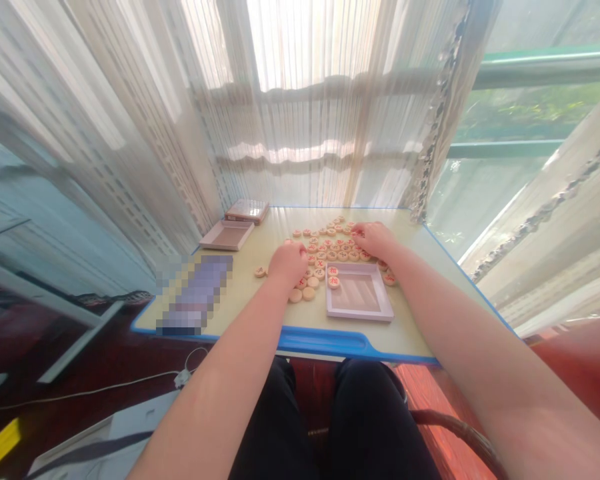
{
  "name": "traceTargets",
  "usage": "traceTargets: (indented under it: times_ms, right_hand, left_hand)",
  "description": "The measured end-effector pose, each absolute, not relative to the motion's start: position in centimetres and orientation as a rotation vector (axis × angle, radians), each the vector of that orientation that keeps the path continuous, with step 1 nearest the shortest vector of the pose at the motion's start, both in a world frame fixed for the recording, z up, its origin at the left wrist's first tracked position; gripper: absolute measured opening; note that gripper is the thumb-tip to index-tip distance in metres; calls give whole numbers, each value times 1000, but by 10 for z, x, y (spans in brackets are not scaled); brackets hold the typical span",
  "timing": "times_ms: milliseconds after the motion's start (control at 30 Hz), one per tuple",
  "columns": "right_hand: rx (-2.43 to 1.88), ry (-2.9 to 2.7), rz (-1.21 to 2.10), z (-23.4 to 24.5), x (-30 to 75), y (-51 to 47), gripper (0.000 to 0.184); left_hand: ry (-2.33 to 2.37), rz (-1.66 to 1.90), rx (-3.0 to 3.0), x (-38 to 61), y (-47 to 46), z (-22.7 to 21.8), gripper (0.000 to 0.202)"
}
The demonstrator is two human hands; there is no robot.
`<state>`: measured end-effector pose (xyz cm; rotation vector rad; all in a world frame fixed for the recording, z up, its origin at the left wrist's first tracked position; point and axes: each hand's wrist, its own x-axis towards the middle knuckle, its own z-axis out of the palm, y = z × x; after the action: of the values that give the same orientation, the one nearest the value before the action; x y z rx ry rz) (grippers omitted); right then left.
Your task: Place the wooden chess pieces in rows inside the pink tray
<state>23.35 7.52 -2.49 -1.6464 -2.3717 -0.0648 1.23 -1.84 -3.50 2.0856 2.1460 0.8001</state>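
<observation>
Round game pieces [333, 255] spread on table [279, 220] between left hand [289, 264] at their left edge and right hand [375, 239] at far right, both curled narrow, grip cannot be told; shallow tray [360, 315] just bodyward of the pieces

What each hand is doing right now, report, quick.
Left hand: curled beside the round pieces; cannot tell if it holds one.
Right hand: partly curled at the farther pieces; cannot tell if it holds one.
</observation>
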Motion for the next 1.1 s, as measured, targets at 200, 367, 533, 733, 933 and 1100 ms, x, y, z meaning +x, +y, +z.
traceTargets:
  times_ms: [200, 367, 533, 733, 933, 1100]
  right_hand:
    - [-1612, -2318, -29, -23, 228, 73, 41]
    - [-1595, -2342, -20, -20, 224, 70, 34]
    - [-1643, -2322, -10, -20, 228, 71, 32]
    - [-1686, -2269, 127, -24, 233, 75, 33]
    - [-1495, -2101, 164, -20, 231, 72, 29]
    - [-1270, -1888, 487, -4, 212, 50, 26]
  left_hand:
    - [2132, 752, 2135, 9, -18, -35, 28]
    - [2131, 763, 2132, 8, -18, -35, 29]
    - [2165, 794, 2105, 7, -22, -32, 30]
    - [2259, 966, 2027, 4, -26, -29, 31]
    - [2222, 1152, 2049, 6, -30, -25, 28]
    - [2130, 1294, 2081, 7, -30, -26, 28]
